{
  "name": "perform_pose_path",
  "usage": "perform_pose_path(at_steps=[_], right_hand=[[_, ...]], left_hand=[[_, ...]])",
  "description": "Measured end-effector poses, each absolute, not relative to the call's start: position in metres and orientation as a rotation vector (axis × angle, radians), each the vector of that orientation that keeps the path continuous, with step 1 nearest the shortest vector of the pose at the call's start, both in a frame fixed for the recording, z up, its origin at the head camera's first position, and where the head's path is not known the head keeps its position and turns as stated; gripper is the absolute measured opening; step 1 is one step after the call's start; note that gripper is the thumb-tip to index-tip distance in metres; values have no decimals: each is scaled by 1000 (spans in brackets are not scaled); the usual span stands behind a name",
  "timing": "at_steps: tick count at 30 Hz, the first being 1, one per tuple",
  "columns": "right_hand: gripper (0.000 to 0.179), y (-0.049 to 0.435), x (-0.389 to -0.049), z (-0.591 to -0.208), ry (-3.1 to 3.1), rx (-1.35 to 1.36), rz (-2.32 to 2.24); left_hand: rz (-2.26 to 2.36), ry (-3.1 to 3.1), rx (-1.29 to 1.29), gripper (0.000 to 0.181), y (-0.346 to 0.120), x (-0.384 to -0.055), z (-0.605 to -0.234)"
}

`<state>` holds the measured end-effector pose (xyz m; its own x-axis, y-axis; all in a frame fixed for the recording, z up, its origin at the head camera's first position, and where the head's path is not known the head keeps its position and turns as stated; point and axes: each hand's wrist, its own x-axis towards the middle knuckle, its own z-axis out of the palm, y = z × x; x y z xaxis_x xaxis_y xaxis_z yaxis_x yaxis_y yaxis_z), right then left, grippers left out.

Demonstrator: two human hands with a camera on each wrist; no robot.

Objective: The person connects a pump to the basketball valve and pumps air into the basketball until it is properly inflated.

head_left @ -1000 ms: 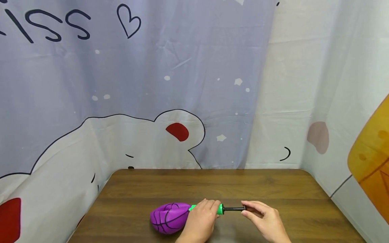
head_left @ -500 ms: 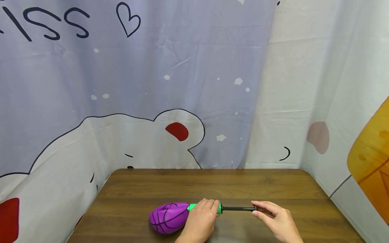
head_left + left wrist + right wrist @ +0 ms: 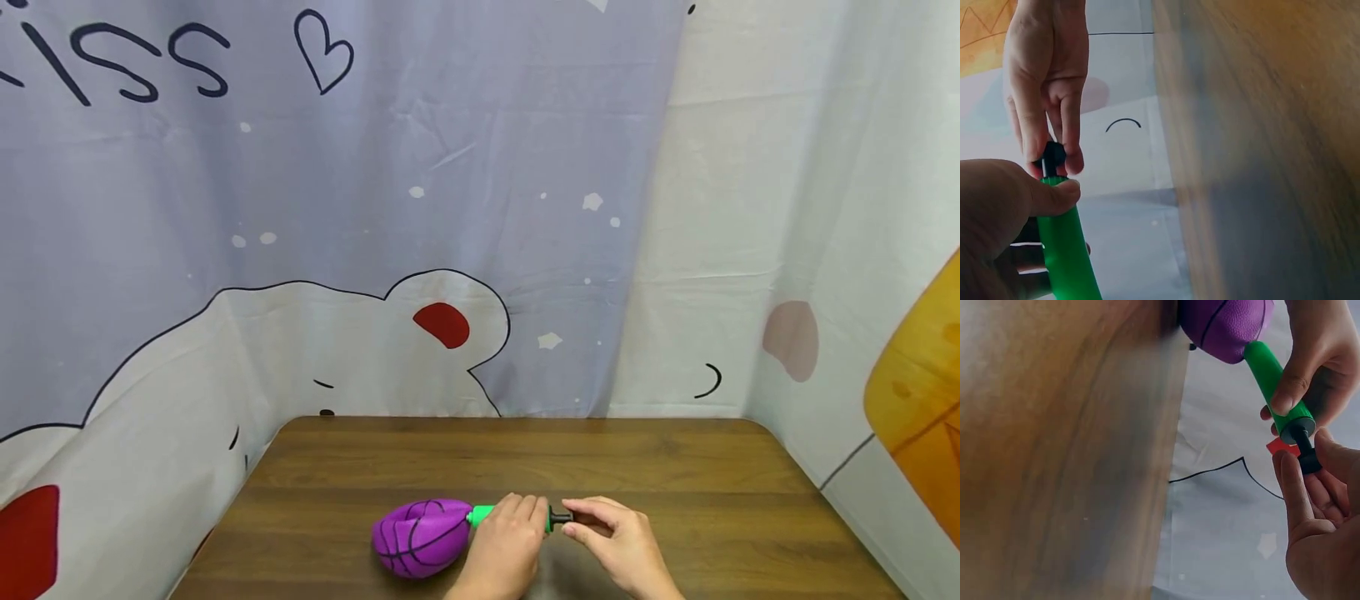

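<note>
Purple, grained and crossed by black lines, a misshapen ball [image 3: 422, 546] is noted at the near side of the brown wood-grain table [image 3: 495, 454]. Its upper face is dented. Clock positions are taken with twelve pointing away from the person. At the ball's three o'clock, a green cylindrical hand pump [image 3: 1067, 247] has its narrow end meeting the ball; whether a needle enters, I cannot tell from where I stand. The left hand [image 3: 504, 537] is wrapped round the pump, thumb near the plunger end. At that hand's three o'clock, the right hand [image 3: 618, 546] pinches a round black knob [image 3: 1310, 461] between thumb and fingers. Only a short length of black plunger rod [image 3: 560, 518] shows. Beyond the table, at twelve, hangs a lavender-grey and white printed curtain [image 3: 450, 208], bearing a black-outlined heart [image 3: 322, 90] at eleven and a yellow-orange shape [image 3: 922, 392] between two and three.
</note>
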<state>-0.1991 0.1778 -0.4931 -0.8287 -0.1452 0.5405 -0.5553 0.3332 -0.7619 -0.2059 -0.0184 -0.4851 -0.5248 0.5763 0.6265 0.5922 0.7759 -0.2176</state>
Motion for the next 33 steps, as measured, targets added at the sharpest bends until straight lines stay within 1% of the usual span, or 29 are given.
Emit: perform_pose_path(at_steps=[4,9,16,21,26,33], right_hand=[[25,182,-197,-491,-2227,563,1486],[26,202,-193,-484,-2283,448,1434],[26,237,-184,-472,-2412,300,1327],[25,248,-180,-463,-2495,152,1351],[24,240,-181,-469,-2453,200,1324],[28,200,-190,-486,-2303,328,1338]], left_hand=[[-97,-2346,-868,41,-17,-207,-485],[-132,-2400,-857,44,-18,-209,-487],[-105,-2310,-854,43,-22,-209,-487],[-82,-2254,-837,42,-23,-209,-486],[-18,-2185,-836,42,-22,-210,-489],[72,-2161,-845,49,-19,-209,-491]])
